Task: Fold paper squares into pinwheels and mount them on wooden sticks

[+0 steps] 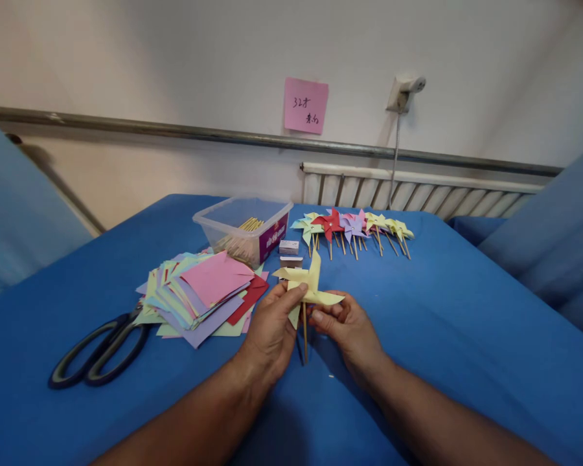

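Note:
A yellow paper pinwheel [312,278] on a thin wooden stick [305,336] is held above the blue table. My left hand [274,323] is closed on it, thumb pressed on the paper near the centre and the other fingers behind. My right hand [347,327] is just right of the stick, below the lower right blade. Its thumb and fingers are curled together in a pinch, and whatever lies between them is hidden. Behind the pinwheel are two small boxes [289,247], the nearer one partly covered by the yellow paper.
Left of my hands lies a pile of coloured paper [218,278], with large scissors [102,349] beside it. A clear plastic tub [223,223] holds many wooden sticks. Several pinwheels [352,225] lie at the back right. A radiator [418,188] stands behind the blue table [442,323].

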### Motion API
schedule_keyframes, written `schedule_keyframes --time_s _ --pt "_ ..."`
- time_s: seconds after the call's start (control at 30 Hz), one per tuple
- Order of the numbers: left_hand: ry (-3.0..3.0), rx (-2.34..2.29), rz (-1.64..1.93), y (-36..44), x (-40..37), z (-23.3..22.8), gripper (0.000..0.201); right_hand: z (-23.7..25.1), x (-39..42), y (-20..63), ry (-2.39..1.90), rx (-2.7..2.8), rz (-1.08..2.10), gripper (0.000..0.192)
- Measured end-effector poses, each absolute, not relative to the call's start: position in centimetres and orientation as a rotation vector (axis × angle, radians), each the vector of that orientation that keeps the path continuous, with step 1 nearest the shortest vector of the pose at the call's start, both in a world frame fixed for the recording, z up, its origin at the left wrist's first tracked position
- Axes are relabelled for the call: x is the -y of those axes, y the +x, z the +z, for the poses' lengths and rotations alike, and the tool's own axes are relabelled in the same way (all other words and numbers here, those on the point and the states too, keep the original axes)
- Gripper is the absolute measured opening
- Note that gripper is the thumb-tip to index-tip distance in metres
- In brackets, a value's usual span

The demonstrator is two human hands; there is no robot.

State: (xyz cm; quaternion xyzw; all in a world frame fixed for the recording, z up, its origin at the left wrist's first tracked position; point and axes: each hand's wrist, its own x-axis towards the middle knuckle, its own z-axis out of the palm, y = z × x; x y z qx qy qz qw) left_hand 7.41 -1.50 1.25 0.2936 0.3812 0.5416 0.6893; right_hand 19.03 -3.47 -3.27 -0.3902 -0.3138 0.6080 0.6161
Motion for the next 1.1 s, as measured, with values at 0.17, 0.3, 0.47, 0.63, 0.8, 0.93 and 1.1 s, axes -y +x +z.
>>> schedule_keyframes --time_s 0.17,0.3,0.47,0.63,0.8,0.93,1.1 --pt "0.680 -0.932 1.260 7.4 1.5 1.2 0.023 -3.4 3.9 18.3 -0.892 0.830 1.460 0.046" --pt "0.723 -0.927 1.243 7.7 1.7 1.2 0.027 -3.5 4.4 17.5 -0.840 0.838 1.459 0.047" --pt "0.809 -0.914 1.232 7.6 1.8 0.7 0.022 -3.0 4.1 18.6 -0.906 0.796 1.327 0.040" --pt "0.872 -0.989 1.105 7.8 2.1 0.5 0.023 -2.3 3.3 20.8 -0.976 0.809 1.278 0.029" --pt "0.885 -0.982 0.987 8.0 2.4 1.1 0.015 -2.3 3.1 20.9 -1.001 0.797 1.283 0.031" --pt "0.935 -0.959 0.928 7.8 2.3 1.6 0.019 -1.9 3.2 20.9 -0.996 0.775 1.296 0.030" --pt "1.029 -0.999 0.994 7.8 2.3 1.7 0.013 -1.7 3.1 21.1 -0.954 0.738 1.348 0.032"
